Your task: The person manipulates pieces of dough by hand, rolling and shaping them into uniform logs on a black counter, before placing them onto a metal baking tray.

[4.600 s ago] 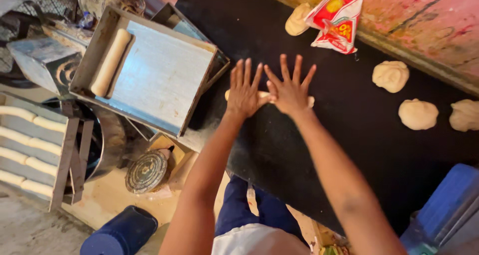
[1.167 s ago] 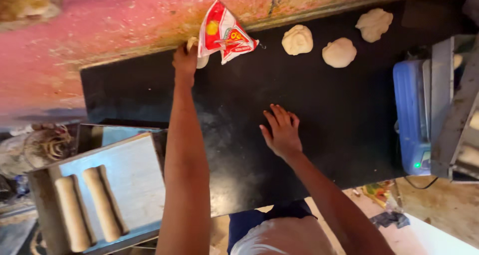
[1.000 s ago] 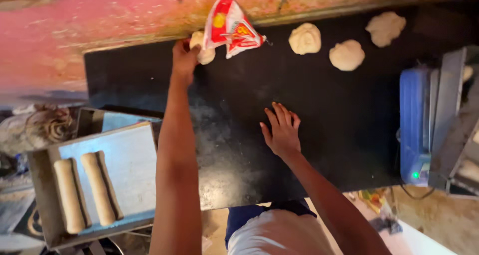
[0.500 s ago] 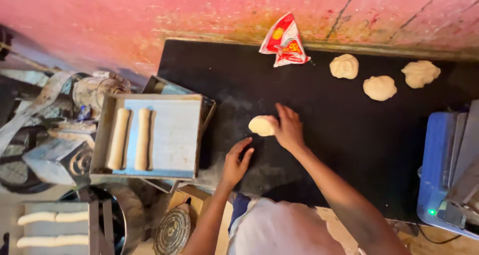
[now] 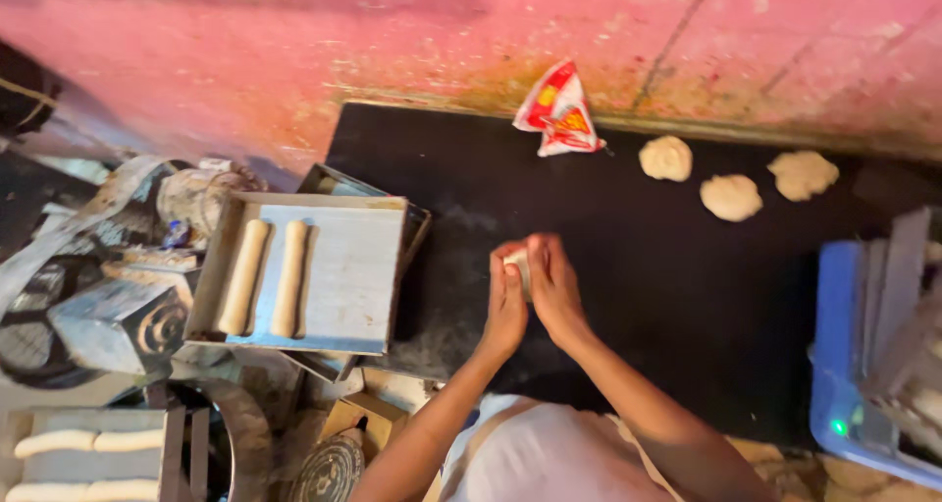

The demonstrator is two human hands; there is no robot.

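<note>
Pink, stained wall behind a black worktop, seen from above. Landmark: the metal tray at the worktop's left edge, resting on another tray's rim. Two rolled dough logs lie side by side in the tray's left half, long axes running away from the person.

Just right of the tray, over the worktop, both hands meet palm to palm. Left hand and right hand are pressed around a small dough piece; only a pale sliver shows between the fingers. Fingers are curled in and clasping it, and the dough is lifted off the worktop, as far as can be told.

Far right of the tray, near the wall, three loose dough lumps sit on the worktop, apart from each other. A red and white plastic bag lies at the wall edge, up and right of the tray. A blue box with a green light stands at the worktop's far right end. Below-left of the tray, another tray holds more dough logs. Metal clutter lies left of the tray; details unclear.
</note>
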